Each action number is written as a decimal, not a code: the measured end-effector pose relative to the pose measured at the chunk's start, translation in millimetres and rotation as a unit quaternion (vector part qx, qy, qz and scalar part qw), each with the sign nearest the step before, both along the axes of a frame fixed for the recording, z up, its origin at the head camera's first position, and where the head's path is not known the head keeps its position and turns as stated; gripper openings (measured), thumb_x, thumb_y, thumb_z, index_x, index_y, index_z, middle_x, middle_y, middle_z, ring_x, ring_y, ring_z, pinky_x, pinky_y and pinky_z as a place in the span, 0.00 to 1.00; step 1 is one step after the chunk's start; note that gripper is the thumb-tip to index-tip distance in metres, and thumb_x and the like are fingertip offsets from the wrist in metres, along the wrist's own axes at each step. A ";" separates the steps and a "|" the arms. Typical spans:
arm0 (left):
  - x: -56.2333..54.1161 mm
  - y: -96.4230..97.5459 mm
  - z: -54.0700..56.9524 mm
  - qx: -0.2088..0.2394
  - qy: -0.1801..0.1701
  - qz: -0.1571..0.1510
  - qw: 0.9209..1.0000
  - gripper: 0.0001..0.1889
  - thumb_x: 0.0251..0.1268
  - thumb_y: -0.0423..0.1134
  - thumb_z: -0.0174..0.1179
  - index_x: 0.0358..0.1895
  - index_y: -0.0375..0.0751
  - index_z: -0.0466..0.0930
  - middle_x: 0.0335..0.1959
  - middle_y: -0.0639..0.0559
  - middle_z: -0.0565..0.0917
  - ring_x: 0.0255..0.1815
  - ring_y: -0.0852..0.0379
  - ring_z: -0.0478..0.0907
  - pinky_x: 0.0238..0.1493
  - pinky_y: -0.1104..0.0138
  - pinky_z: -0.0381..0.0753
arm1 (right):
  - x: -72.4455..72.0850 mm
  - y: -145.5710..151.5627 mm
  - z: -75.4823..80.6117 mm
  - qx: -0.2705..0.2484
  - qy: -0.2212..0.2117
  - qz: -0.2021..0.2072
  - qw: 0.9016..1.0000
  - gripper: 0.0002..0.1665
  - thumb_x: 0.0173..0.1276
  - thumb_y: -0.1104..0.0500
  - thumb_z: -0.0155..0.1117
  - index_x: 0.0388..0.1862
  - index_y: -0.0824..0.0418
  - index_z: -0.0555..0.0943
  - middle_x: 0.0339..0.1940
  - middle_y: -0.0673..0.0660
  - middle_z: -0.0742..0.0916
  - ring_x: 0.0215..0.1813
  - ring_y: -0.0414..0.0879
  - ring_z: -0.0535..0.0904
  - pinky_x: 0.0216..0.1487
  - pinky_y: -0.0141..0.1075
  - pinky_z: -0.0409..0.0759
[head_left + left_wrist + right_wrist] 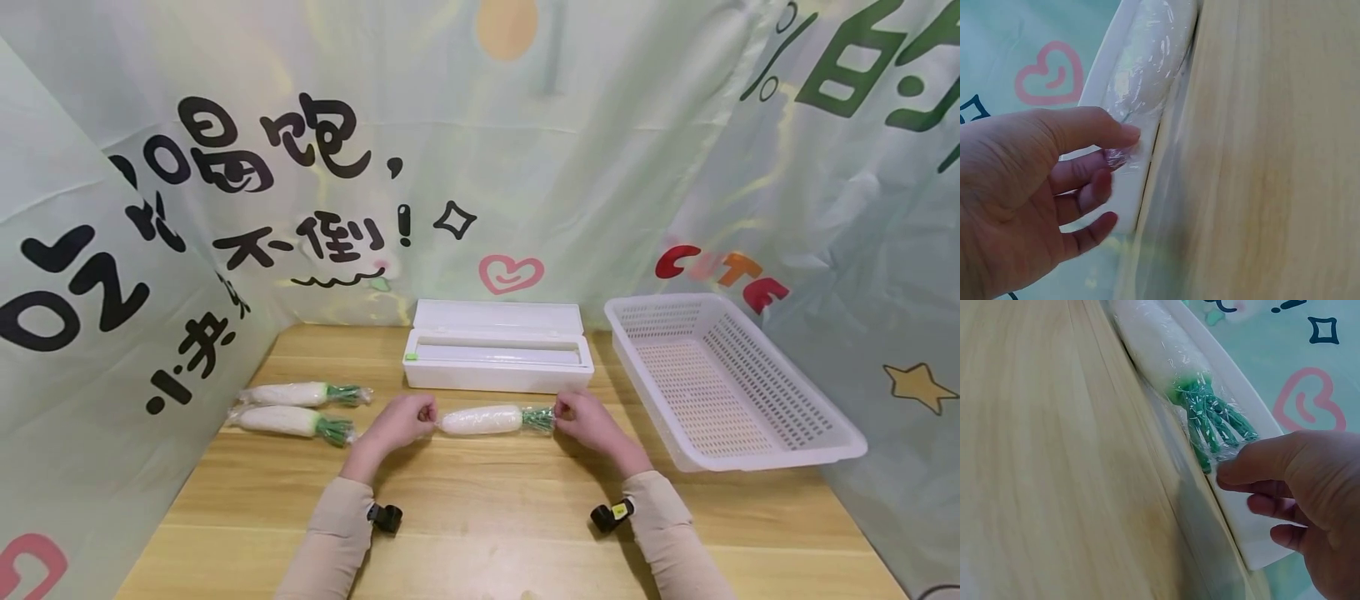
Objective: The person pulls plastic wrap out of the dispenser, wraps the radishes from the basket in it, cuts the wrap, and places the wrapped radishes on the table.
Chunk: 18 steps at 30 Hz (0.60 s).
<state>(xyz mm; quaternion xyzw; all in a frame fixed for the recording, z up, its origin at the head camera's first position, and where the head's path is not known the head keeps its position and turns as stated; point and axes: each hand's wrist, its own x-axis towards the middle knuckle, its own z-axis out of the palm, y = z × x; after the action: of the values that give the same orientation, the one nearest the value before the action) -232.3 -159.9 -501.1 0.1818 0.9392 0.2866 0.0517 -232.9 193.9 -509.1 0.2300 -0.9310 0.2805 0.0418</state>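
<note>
A white radish [483, 419] with green stalks, wrapped in clear plastic film, is held between my two hands in front of a white box. My left hand [405, 419] pinches the twisted film at its white tip; in the left wrist view the film end [1119, 155] sits between thumb and index finger. At the stalk end, my right hand [588, 421] pinches the film beside the green stalks [1213, 422] with thumb and forefinger. The other fingers of both hands are loosely bent.
Two more film-wrapped radishes [281, 394] lie side by side at the left of the wooden table [480, 517]. Behind my hands stands the long white cling film box [498, 375], its lid raised. A white perforated basket [772, 458] stands at the right. Printed cloth [585, 183] encloses the back and sides.
</note>
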 end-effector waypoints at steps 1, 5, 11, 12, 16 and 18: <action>0.1 0.5 -0.2 -0.005 0.009 0.001 1.000 0.12 0.54 0.33 0.67 0.24 0.53 0.74 0.25 0.61 0.78 0.31 0.61 0.72 0.37 0.65 0.73 | 0.2 -0.5 0.2 -0.001 0.002 0.000 1.000 0.12 0.53 0.67 0.70 0.24 0.55 0.75 0.30 0.53 0.80 0.39 0.47 0.74 0.44 0.44 0.77; 0.9 2.8 -1.0 -0.025 0.064 0.011 0.998 0.13 0.54 0.35 0.68 0.23 0.54 0.73 0.27 0.60 0.78 0.33 0.59 0.71 0.38 0.64 0.72 | 0.8 -2.3 0.7 -0.011 0.013 -0.001 1.000 0.12 0.53 0.69 0.69 0.25 0.56 0.75 0.32 0.54 0.80 0.42 0.51 0.75 0.46 0.47 0.78; 1.5 5.1 -4.1 -0.040 0.114 0.026 0.992 0.09 0.53 0.36 0.68 0.25 0.55 0.78 0.29 0.61 0.83 0.37 0.57 0.74 0.44 0.58 0.74 | 1.7 -1.1 0.0 -0.025 0.010 -0.021 0.999 0.11 0.54 0.70 0.69 0.27 0.57 0.77 0.33 0.54 0.83 0.44 0.52 0.78 0.49 0.49 0.80; 1.3 5.0 -4.8 -0.044 0.111 0.026 0.992 0.08 0.53 0.37 0.68 0.26 0.55 0.79 0.30 0.61 0.83 0.37 0.57 0.74 0.45 0.58 0.74 | 1.7 -0.4 -0.1 -0.026 0.006 -0.021 0.999 0.10 0.54 0.70 0.69 0.28 0.57 0.77 0.33 0.54 0.83 0.44 0.51 0.78 0.49 0.48 0.80; 1.5 2.5 -5.8 -0.045 0.088 0.019 0.995 0.07 0.52 0.36 0.67 0.28 0.57 0.80 0.30 0.63 0.83 0.39 0.56 0.74 0.49 0.57 0.72 | 0.8 1.9 0.6 -0.029 -0.019 -0.014 0.999 0.09 0.56 0.68 0.68 0.33 0.59 0.78 0.34 0.53 0.83 0.41 0.46 0.78 0.48 0.43 0.80; 1.3 1.4 -5.3 -0.045 0.076 0.014 0.996 0.08 0.51 0.36 0.67 0.28 0.58 0.79 0.29 0.64 0.83 0.39 0.56 0.73 0.50 0.57 0.72 | 0.0 2.7 1.3 -0.032 -0.029 -0.011 0.999 0.09 0.57 0.68 0.68 0.36 0.60 0.79 0.34 0.53 0.84 0.41 0.46 0.79 0.47 0.42 0.81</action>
<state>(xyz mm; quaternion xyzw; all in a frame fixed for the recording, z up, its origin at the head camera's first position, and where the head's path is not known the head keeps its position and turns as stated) -231.0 -158.5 -506.4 0.1868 0.9550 0.2299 -0.0153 -232.9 196.6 -507.8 0.2104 -0.9247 0.3162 0.0250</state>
